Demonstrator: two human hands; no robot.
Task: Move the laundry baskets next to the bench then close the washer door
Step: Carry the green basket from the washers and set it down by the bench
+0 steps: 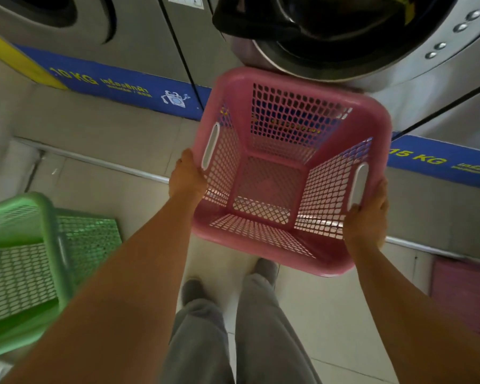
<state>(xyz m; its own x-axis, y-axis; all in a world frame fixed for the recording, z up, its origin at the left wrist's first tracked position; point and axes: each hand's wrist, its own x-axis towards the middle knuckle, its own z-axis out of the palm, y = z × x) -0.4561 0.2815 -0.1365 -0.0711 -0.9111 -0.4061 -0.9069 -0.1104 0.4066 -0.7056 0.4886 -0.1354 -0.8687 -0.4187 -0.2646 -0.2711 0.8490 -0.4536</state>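
Basket (288, 173) is pink, empty and up off the floor, held just below the open washer door (302, 51), with the washer as the landmark straight ahead. Left hand (187, 176) is clamped on the rim nearest the left handle slot, right hand (367, 217) clamped on the opposite rim by the right slot, so it hangs between both arms, tipped toward the washer. Green basket (25, 256) sits on the floor, left and back from the washer. No bench in view, so I'd guess a turn comes first.
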